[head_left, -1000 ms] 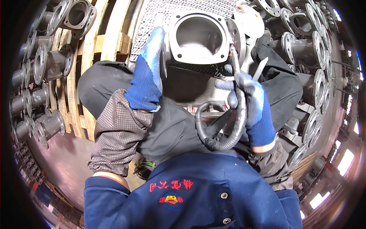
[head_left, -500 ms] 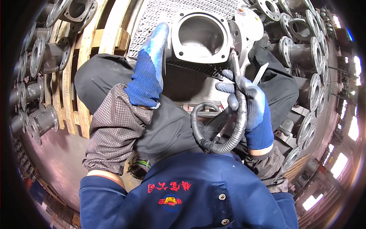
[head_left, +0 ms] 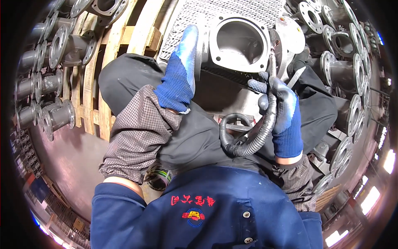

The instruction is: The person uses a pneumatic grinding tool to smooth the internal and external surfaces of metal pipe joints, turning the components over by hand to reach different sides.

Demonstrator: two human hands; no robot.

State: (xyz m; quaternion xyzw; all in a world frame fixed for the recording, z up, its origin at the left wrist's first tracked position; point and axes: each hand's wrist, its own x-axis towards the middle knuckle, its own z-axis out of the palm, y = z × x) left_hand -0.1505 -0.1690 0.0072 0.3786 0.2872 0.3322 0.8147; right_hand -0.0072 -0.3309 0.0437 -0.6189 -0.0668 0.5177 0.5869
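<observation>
On the mesh grate (head_left: 232, 12), against its near edge, sits a grey flanged casting (head_left: 240, 41), open bore facing up. Left hand (head_left: 180, 72), blue glove, lies flat along the casting's left side, fingers straight, gripping nothing. Right hand (head_left: 282, 110) is wrapped around a tool (head_left: 272, 66) with black ribbed hose (head_left: 253, 137), tip at the casting's right flange. More flanged fittings (head_left: 54, 83) rest on pallets (head_left: 99, 74) at left.
</observation>
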